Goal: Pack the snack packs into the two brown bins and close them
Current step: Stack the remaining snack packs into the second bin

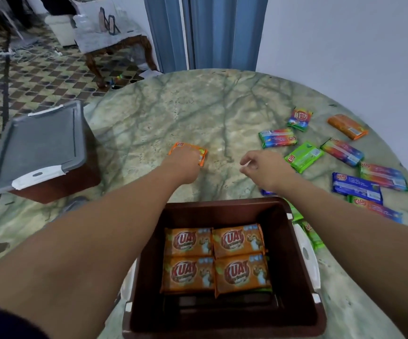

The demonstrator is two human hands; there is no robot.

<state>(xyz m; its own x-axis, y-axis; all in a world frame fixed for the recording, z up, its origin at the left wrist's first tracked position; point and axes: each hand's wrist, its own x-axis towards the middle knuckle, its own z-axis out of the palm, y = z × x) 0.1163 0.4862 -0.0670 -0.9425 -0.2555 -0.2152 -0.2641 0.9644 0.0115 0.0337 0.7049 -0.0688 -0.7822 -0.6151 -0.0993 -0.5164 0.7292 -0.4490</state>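
An open brown bin (293, 277) stands at the table's near edge with several orange snack packs (216, 258) laid flat inside. My left hand (184, 165) reaches past it and grips an orange snack pack (182, 147) lying on the table. My right hand (261, 167) hovers over the table to the right, fingers loosely curled, holding nothing. A second brown bin (53, 189) sits at the table's left edge, shut under a grey lid (39, 145). Several loose packs lie at the right: green (304, 156), blue (357, 187), rainbow (277, 138) and orange (347, 126).
The round marble table (161, 111) fills the view. Beyond it stand a white wall, a blue curtain (205, 30), and a small carved side table (114, 42) on a patterned tile floor.
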